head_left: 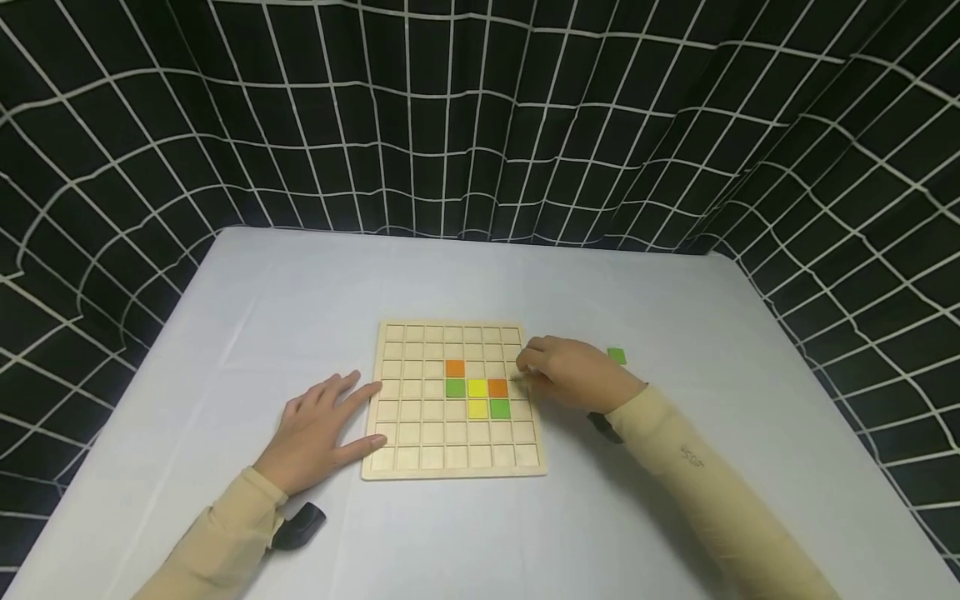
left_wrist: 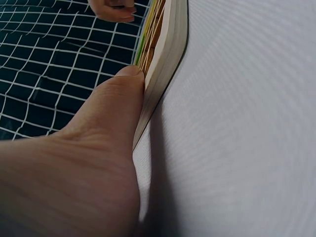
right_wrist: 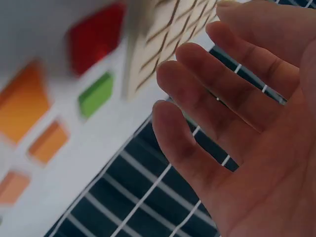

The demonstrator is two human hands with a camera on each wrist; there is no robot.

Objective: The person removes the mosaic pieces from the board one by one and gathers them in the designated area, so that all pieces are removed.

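A wooden grid board (head_left: 405, 458) lies flat on the table. Orange (head_left: 454, 368), green (head_left: 455, 387) and yellow (head_left: 477, 389) square tiles sit in some of its cells. Spread out at the board's left edge, my left hand (head_left: 311, 433) touches the frame with thumb and index finger; in the left wrist view the thumb (left_wrist: 113, 98) presses against the rim. My right hand (head_left: 566, 371) is over the board's right edge, fingers bent down towards a cell beside an orange tile. Whether a tile is between its thumb and index finger is hidden. The right wrist view shows its other fingers loosely bent.
A green tile (head_left: 617, 356) lies on the white table (head_left: 675, 308) beyond my right wrist. Beside the board, the right wrist view shows a red tile (right_wrist: 96, 39) and several orange and green ones. Black cloth (head_left: 450, 125) with white grid lines surrounds the table's back and sides.
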